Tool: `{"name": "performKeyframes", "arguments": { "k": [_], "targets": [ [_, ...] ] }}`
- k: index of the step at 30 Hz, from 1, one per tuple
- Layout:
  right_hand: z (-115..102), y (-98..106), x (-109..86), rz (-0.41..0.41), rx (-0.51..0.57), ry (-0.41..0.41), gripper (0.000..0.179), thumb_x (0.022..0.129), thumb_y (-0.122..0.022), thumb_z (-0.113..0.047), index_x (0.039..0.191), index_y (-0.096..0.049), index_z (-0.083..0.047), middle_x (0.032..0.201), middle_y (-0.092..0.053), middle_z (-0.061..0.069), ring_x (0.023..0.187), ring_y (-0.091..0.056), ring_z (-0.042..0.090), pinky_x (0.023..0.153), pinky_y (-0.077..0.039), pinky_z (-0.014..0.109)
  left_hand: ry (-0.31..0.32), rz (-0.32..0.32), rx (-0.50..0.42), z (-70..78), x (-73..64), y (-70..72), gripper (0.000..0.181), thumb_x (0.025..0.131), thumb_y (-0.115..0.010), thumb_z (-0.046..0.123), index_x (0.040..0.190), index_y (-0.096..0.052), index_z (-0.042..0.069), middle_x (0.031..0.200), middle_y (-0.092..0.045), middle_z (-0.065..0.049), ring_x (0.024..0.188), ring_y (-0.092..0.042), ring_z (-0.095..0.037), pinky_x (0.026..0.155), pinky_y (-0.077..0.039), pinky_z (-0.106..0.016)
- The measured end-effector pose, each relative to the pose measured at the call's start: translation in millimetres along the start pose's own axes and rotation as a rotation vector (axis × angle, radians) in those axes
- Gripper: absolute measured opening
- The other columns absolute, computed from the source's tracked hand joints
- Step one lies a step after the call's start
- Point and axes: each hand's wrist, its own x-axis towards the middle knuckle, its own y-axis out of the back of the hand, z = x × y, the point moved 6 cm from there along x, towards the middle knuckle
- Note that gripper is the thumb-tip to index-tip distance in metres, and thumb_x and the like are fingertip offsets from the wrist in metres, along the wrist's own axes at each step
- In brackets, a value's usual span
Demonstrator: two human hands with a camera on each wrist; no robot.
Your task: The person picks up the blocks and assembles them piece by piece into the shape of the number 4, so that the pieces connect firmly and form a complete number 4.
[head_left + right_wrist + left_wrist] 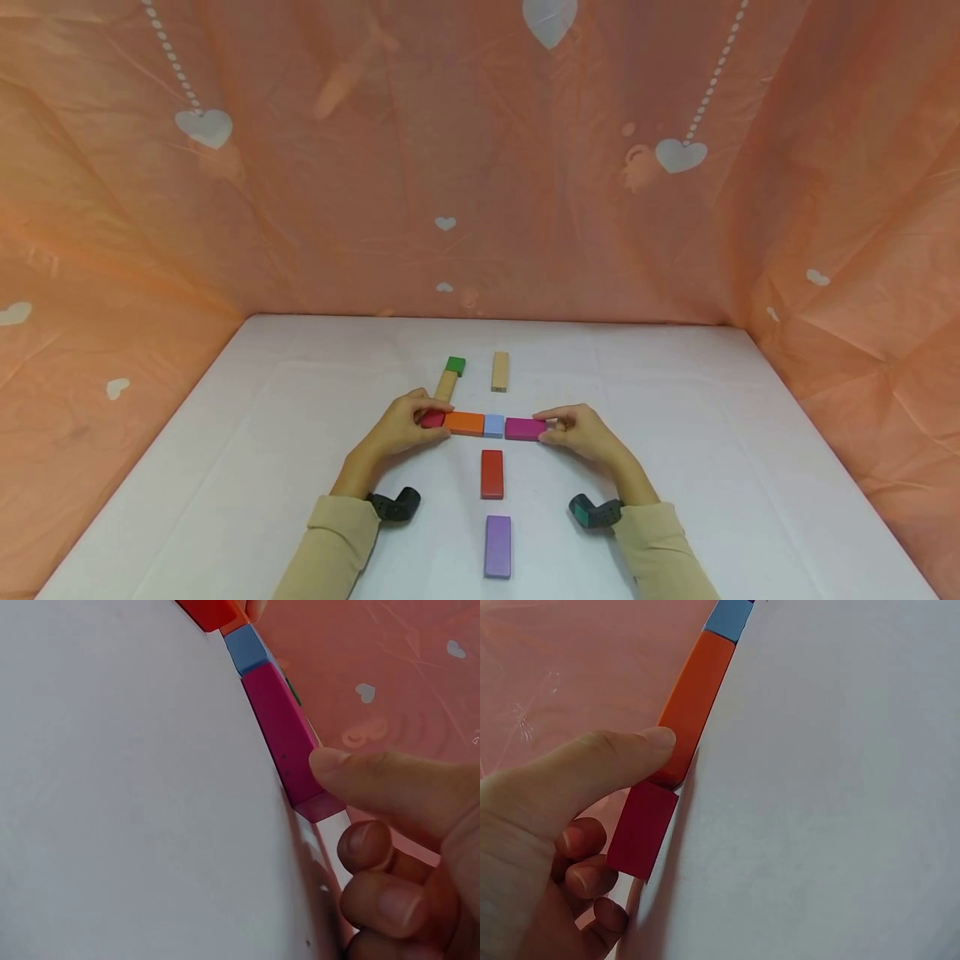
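Note:
A row of blocks runs across the white table: a crimson block (432,419), an orange block (464,424), a light blue block (493,426) and a magenta block (525,429). My left hand (403,427) pinches the left end of the orange block between thumb and index finger. Beneath that hand lies the crimson block (642,831), partly covered in the head view. At the row's other end, my right hand (588,435) pinches the magenta block (281,735) by its right end. Whether the light blue and magenta blocks touch is hard to tell.
Nearer me, a red block (492,474) and a purple block (498,547) lie lengthwise. Behind the row are a natural wood block (446,385), a green block (455,365) at its far end, and another wood block (500,372). An orange curtain (480,183) surrounds the table (750,467).

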Motion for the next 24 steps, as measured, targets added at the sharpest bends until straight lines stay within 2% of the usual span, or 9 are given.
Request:
{"name": "performKeyframes", "arguments": {
  "k": [8, 18, 24],
  "targets": [
    [-1.2, -1.9, 0.9, 0.012, 0.003, -0.012, 0.032, 0.084, -0.069, -0.009, 0.113, -0.068, 0.004, 0.06, -0.04, -0.004, 0.058, -0.036, 0.002, 0.059, -0.033, 0.019, -0.026, 0.007, 0.009, 1.4, -0.6, 0.4, 0.033, 0.076, -0.081, 0.016, 0.107, -0.073, 0.008, 0.082, -0.049, -0.006, 0.08, -0.041, -0.015, 0.063, -0.031, -0.02],
    [-1.6, -4.2, 1.6, 0.022, 0.009, -0.012, 0.032, 0.084, -0.07, -0.009, 0.114, -0.068, 0.003, 0.061, -0.04, -0.004, 0.058, -0.037, 0.002, 0.059, -0.033, 0.019, -0.006, 0.01, 0.016, -0.1, -0.1, -0.1, 0.032, 0.076, -0.081, 0.017, 0.107, -0.074, 0.01, 0.086, -0.053, -0.007, 0.083, -0.043, -0.016, 0.065, -0.034, -0.02],
    [-2.0, -5.2, 1.4, 0.019, 0.01, -0.004, 0.032, 0.085, -0.069, -0.01, 0.114, -0.068, 0.003, 0.061, -0.04, -0.004, 0.058, -0.036, 0.002, 0.059, -0.033, 0.019, -0.026, 0.011, 0.01, 0.8, -1.0, 0.0, 0.03, 0.076, -0.08, 0.016, 0.105, -0.074, 0.009, 0.085, -0.054, -0.007, 0.083, -0.044, -0.015, 0.066, -0.034, -0.02]
  ]
}}
